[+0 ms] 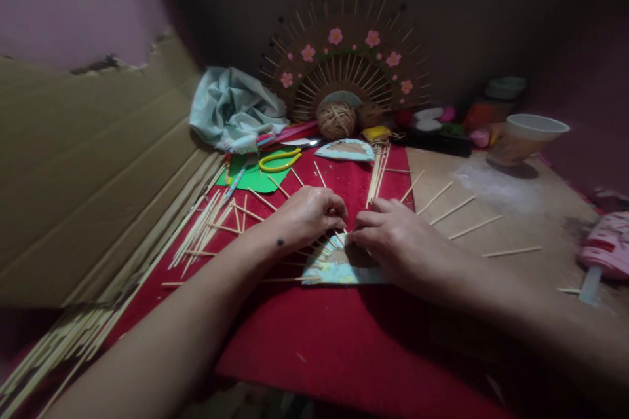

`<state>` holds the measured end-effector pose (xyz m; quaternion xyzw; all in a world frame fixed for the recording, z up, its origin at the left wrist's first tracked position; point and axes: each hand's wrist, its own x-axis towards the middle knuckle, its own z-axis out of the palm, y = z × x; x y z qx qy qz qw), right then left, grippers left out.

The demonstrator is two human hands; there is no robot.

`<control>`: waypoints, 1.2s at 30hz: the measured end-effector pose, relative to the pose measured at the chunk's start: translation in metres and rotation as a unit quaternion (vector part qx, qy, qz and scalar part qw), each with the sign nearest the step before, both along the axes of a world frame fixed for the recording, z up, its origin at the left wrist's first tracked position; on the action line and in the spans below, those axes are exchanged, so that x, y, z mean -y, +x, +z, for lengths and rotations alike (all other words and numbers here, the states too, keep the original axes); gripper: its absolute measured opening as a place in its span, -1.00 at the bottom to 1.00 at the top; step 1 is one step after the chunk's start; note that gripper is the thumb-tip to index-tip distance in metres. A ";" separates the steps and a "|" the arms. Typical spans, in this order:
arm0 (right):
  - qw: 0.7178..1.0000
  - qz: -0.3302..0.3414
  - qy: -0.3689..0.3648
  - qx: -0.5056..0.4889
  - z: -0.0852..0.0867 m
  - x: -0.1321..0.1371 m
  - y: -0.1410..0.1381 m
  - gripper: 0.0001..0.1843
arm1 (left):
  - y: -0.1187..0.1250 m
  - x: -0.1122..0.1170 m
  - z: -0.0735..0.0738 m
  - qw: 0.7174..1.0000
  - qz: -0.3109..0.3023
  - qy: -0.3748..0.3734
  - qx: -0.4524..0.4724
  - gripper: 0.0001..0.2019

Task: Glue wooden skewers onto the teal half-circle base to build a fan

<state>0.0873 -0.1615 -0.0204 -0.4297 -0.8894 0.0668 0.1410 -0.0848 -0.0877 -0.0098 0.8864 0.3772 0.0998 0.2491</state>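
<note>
Both of my hands rest on a pale half-round card piece [330, 270] lying on a red sheet [314, 340]. Thin bamboo sticks [457, 209] fan out from under that piece in all directions. My left hand [309, 213] has its fingers curled and pinched at the piece's top edge. Close beside it, my right hand [396, 239] presses down on the piece with its fingers bent and close together. What the fingertips pinch is hidden between the two hands, probably a stick.
A finished stick fan with pink flowers [344, 55] stands at the back behind a twine ball [337, 119]. Yellow-handled scissors [280, 160] lie on green paper. Corrugated cardboard [83, 170] rises at the left, loose sticks [69, 334] beside it. A bowl [528, 134] and a pink glue gun [604, 252] sit right.
</note>
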 end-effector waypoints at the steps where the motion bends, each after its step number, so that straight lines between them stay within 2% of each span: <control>1: 1.000 0.001 0.004 -0.002 0.000 0.000 0.000 -0.77 | 0.000 0.000 0.000 1.000 0.000 0.002 -0.001 -0.92; 6: 1.000 0.002 0.015 -0.003 -0.003 -0.001 -0.002 -0.78 | 0.000 -0.001 0.001 1.000 -0.002 0.005 -0.008 -0.93; 9: 0.998 0.002 0.067 -0.023 0.001 0.001 0.000 -0.81 | 0.000 -0.001 0.000 1.000 -0.008 0.009 0.002 -0.95; 14: 0.968 -0.043 0.206 -0.138 0.035 0.015 0.020 -0.86 | -0.002 -0.003 -0.004 0.999 -0.025 0.009 0.021 -0.98; 17: 0.944 -0.109 0.268 -0.156 0.049 0.025 0.043 -0.96 | -0.006 -0.004 -0.003 0.999 -0.019 -0.016 0.042 -0.96; 19: 0.928 -0.165 0.280 -0.184 0.047 0.028 0.061 -0.89 | -0.010 -0.005 0.000 0.998 0.006 -0.018 0.065 -0.93; 23: 0.884 -0.249 0.295 -0.263 0.027 0.024 0.090 -0.84 | -0.010 -0.005 0.010 0.992 0.079 0.004 0.099 -0.91; 25: 0.876 -0.245 0.305 -0.280 0.017 0.020 0.099 -0.82 | -0.001 -0.005 0.015 0.991 0.091 0.013 0.096 -0.91; 27: 0.878 -0.224 0.305 -0.294 0.013 0.017 0.104 -0.81 | 0.016 -0.006 0.019 0.994 0.073 0.022 0.072 -0.92; 31: 0.875 -0.213 0.308 -0.306 0.012 0.016 0.109 -0.79 | 0.062 -0.010 0.019 0.996 0.031 0.068 -0.045 -0.85; 33: 0.870 -0.229 0.325 -0.291 0.013 0.016 0.112 -0.72 | 0.083 -0.017 0.016 0.984 0.042 0.105 -0.134 -0.81; 36: 0.854 -0.256 0.358 -0.279 0.013 0.014 0.116 -0.65 | 0.104 -0.031 0.009 0.969 0.080 0.126 -0.199 -0.77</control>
